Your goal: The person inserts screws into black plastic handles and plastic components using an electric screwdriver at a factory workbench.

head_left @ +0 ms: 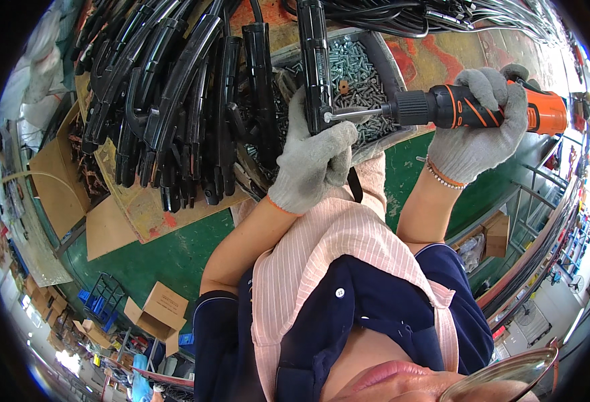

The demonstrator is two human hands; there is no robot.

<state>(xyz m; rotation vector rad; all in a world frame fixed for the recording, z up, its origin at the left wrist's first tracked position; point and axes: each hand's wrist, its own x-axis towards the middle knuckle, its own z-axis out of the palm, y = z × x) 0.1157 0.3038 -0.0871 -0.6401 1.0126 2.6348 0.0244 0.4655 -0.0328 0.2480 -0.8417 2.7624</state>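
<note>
Now, left hand [315, 157]: gripping black plastic handle [313, 60]
Right hand [479, 127]: wrapped round orange drill [482, 107], bit on handle
Behind: tray of screws [355, 67]

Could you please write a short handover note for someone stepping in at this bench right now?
Left hand: gloved, gripping a black plastic handle part upright over the tray of screws.
Right hand: gloved, holding the orange and black power screwdriver, bit pressed sideways against the part.
Black plastic parts of similar make lie heaped on the bench at left; whether those are screwed is not visible.
Done: part positioned, bit at the part.
Left: whether the screw is fully seated cannot be told.
</note>
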